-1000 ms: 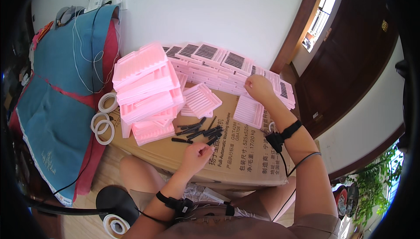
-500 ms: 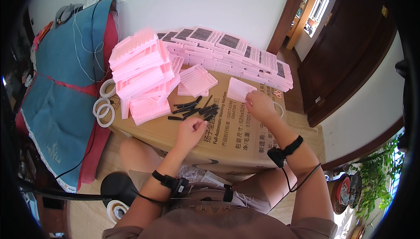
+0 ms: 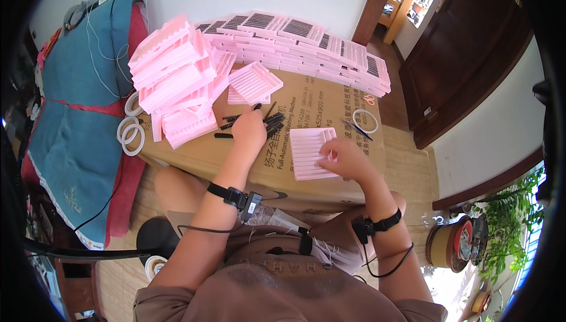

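Observation:
A ridged pink tray lies near the front of the cardboard box. My right hand grips it at its right side, fingers bent over the edge and onto the slots. To the left, my left hand is at a loose pile of thin black sticks. Its fingers are closed at the far end of the pile, where a black stick pokes out past them. The back of the hand hides part of the grip.
The cardboard box serves as worktop. Empty pink trays form a leaning stack at left; two more pink trays lie behind the sticks. Filled trays line the wall. A white ring and dark slim tool lie at right.
My right hand has drawn the pink tray nearer, uncovering the dark tool by the white ring. My left hand has reached forward onto the black sticks.

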### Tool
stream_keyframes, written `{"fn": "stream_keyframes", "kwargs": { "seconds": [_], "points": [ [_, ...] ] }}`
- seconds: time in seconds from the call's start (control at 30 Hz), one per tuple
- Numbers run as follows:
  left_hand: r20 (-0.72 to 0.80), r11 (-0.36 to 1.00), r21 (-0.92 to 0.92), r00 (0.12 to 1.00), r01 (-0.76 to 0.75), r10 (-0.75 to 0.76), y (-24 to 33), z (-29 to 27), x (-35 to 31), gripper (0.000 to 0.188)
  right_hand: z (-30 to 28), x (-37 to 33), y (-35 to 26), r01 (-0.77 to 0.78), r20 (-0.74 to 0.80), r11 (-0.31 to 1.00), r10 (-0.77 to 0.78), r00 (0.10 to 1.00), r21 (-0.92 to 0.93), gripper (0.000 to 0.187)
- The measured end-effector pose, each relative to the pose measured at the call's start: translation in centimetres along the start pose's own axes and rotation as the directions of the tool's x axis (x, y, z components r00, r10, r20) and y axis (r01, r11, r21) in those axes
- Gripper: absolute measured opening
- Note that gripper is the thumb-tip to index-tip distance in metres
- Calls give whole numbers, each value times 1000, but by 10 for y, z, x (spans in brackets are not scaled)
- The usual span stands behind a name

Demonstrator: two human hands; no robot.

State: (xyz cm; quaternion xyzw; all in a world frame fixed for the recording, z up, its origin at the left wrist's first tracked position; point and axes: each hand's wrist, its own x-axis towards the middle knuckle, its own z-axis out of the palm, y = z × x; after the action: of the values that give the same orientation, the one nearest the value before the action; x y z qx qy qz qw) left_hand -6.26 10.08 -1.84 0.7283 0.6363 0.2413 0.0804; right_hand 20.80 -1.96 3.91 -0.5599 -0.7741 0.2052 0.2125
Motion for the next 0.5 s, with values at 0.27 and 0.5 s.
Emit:
{"fn": "stream_keyframes", "kwargs": {
  "seconds": [0.27, 0.5],
  "points": [
    [93, 969, -219, 991, 116, -97, -7, -16, -5, 18, 30, 44, 5, -151, -252, 936, 237, 938, 319, 24],
    [56, 814, -546, 979, 196, -198, -28, -15, -16, 21, 72, 82, -15, -137, -196, 889, 243, 950, 438, 21]
  ]
}}
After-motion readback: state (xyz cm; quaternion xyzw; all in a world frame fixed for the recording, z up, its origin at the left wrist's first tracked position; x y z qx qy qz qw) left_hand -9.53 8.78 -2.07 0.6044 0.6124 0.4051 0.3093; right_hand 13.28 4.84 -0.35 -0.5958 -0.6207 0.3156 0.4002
